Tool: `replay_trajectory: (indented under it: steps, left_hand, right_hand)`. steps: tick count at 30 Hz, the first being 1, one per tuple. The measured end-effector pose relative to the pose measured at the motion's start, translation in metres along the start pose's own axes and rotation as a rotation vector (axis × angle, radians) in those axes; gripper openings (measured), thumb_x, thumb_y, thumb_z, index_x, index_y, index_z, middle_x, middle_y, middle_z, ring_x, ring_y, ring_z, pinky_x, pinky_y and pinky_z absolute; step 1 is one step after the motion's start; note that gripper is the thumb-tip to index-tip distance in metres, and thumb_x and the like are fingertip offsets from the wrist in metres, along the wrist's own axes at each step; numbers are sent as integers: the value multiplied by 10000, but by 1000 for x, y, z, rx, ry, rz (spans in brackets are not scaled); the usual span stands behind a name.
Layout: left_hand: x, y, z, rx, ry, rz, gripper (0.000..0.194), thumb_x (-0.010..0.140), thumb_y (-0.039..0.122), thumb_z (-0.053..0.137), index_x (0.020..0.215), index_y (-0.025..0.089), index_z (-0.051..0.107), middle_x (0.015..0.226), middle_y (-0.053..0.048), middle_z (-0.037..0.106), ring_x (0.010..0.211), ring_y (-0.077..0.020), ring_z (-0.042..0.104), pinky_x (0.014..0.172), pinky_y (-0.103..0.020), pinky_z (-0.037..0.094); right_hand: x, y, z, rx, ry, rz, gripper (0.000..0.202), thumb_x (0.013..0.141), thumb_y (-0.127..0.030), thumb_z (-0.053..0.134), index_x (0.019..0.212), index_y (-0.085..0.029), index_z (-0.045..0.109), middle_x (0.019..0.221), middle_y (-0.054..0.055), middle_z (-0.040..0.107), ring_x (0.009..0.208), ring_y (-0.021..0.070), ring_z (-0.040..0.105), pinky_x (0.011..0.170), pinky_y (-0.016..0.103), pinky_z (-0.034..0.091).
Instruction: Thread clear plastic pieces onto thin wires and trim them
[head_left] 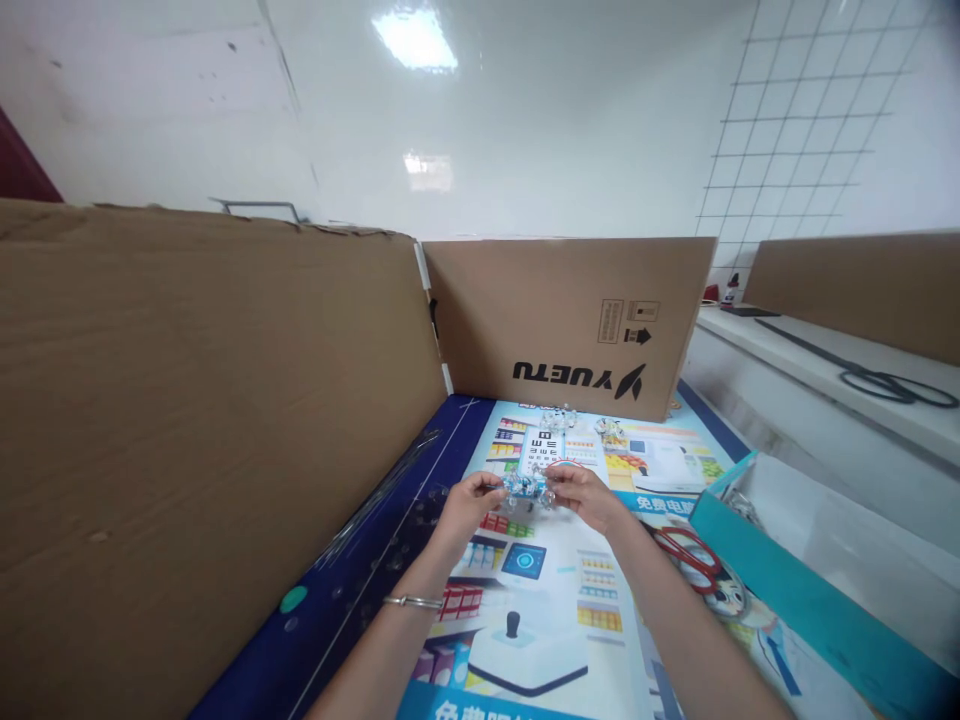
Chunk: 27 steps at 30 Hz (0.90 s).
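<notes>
A clear, glittery cluster of beads [527, 488] is held up between my two hands over the printed tabletop sheet. My left hand [474, 502] pinches its left side between thumb and fingers. On the opposite side, my right hand [589, 497] grips the cluster with closed fingertips. Just behind it lies a thin red loop [566, 463], partly hidden. Farther back rest two similar clear clusters, one bead cluster [559, 420] near the cardboard and another bead cluster [610, 430] to its right. How the beads are joined is too small to make out.
Tall cardboard panels [225, 420] stand at the left and back. Thin clear strands [382, 490] and loose beads [367, 570] lie along the dark blue edge. To the right are red-handled scissors [688, 560], a teal box [795, 590] and black scissors [877, 375] on a white ledge.
</notes>
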<state>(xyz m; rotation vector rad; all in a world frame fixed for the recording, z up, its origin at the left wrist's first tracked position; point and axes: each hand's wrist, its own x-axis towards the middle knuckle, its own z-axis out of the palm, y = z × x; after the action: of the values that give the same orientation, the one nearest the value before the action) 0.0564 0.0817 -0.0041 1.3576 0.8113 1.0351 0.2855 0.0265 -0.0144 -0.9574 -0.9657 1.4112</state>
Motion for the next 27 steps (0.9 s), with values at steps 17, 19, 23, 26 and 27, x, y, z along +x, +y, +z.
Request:
replay_trajectory:
  steps: [17,19,23,26,27]
  left_hand:
    - [4,2,-6,17,22,22,266,611,264,715,824,139,614,672,5,607,583,-110,545,571,-225,426]
    - [4,2,-7,17,26,20,283,608,267,717,838,138,617,667,4,610,578,-111,543,569,-226,421]
    - [4,1,-7,26,35,22,288,599,275,724,836,141,629,688,-5,627,597,-116,549,573,-223,414]
    - [3,-1,-7,39,49,29,281,594,280,728,823,145,637,718,-12,638,629,-124,558,583,-221,410]
    - [3,-1,-7,43,53,31,282,592,284,728,822,146,640,717,-12,638,628,-124,557,577,-219,407]
  right_hand:
    - [0,-7,-16,-48,13,-52,361,581,-195,751,927,-190,647,811,4,618,662,117,573,655,279,467]
    - [-2,-10,-15,-57,-19,-39,359,583,-193,754,923,-182,642,787,6,615,661,120,572,654,282,465]
    - [-8,-15,-15,-65,-72,-25,351,592,-196,757,918,-178,628,762,1,604,674,123,576,661,283,463]
    - [-9,-15,-16,-70,-100,-8,347,591,-204,760,907,-174,621,762,7,602,704,143,593,658,289,466]
    - [-9,-15,-17,-72,-107,-2,346,590,-207,762,904,-171,619,760,9,604,711,150,598,657,292,468]
